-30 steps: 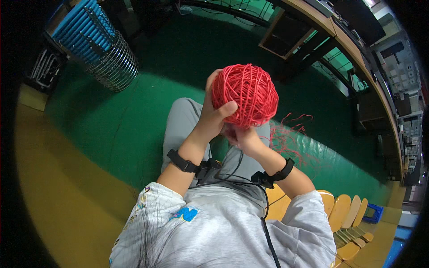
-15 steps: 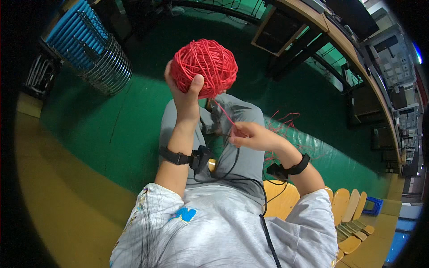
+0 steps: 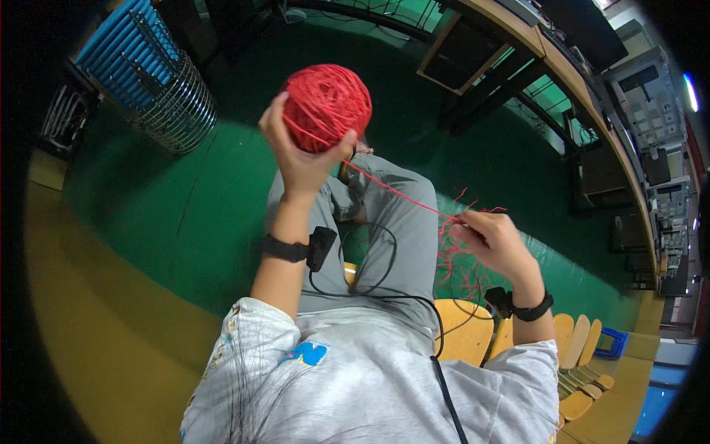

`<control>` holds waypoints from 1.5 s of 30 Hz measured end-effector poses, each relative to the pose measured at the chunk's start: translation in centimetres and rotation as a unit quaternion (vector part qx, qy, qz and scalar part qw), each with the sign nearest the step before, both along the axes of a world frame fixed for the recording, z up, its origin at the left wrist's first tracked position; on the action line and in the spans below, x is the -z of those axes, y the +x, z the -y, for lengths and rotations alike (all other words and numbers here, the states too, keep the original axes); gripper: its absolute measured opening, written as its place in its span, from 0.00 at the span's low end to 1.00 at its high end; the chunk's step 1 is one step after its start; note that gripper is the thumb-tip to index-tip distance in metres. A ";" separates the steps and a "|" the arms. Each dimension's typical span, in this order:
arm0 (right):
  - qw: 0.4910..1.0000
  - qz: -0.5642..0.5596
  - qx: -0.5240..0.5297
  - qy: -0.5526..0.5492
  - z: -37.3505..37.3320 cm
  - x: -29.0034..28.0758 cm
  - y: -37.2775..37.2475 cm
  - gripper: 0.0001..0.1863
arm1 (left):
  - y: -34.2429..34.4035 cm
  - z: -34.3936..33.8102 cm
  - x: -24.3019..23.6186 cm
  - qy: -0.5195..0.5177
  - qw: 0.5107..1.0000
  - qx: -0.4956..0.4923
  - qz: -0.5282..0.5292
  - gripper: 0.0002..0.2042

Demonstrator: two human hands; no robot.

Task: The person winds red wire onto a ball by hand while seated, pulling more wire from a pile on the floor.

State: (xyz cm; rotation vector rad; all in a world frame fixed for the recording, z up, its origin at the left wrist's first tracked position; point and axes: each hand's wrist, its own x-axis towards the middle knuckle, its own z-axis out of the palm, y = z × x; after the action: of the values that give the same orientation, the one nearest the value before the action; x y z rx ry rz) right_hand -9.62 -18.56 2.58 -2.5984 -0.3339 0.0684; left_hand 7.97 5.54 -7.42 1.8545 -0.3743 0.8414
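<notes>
A large ball of red cord (image 3: 328,107) is held up in front of me by my left hand (image 3: 299,152), whose fingers and thumb curve round its near side. From the underside of the ball a single red strand (image 3: 399,192) runs down to the right. My right hand (image 3: 492,240) pinches that strand between thumb and fingertips, out past my right knee. Beyond and below the right hand, a loose tangle of red cord (image 3: 462,263) lies against the green floor. Black bands with small black devices circle both wrists, and a black cable (image 3: 403,298) crosses my lap.
Stacked blue stools (image 3: 133,59) with metal rings stand at the far left. A long wooden desk (image 3: 543,44) with equipment curves along the right side. Several wooden chairs (image 3: 464,322) line up at the lower right, near a blue crate (image 3: 612,343). The floor (image 3: 148,214) is green.
My right hand has moved right, away from the ball, and the red strand between them is longer. The ball has turned and shifted slightly left with my left hand.
</notes>
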 end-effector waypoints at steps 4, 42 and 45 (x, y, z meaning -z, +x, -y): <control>0.980 0.179 -0.054 -0.062 0.6 -2.7 1.0 0.09 | -1.1 2.0 0.3 0.044 0.995 0.085 -0.008 0.47; 0.906 0.025 0.135 0.400 -3.0 13.6 8.7 0.12 | -4.9 2.6 0.2 -0.457 0.636 0.467 -0.409 0.37; 0.974 -0.005 0.118 0.191 -4.2 13.9 7.9 0.07 | -3.9 3.3 1.3 -0.449 0.667 0.450 -0.388 0.34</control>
State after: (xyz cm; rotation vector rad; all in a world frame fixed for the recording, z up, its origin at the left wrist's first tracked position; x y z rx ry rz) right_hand -1.72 -14.37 -11.28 -2.2340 -0.0258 -0.0602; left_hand 4.04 2.26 -8.72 0.7241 -0.1972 -0.4663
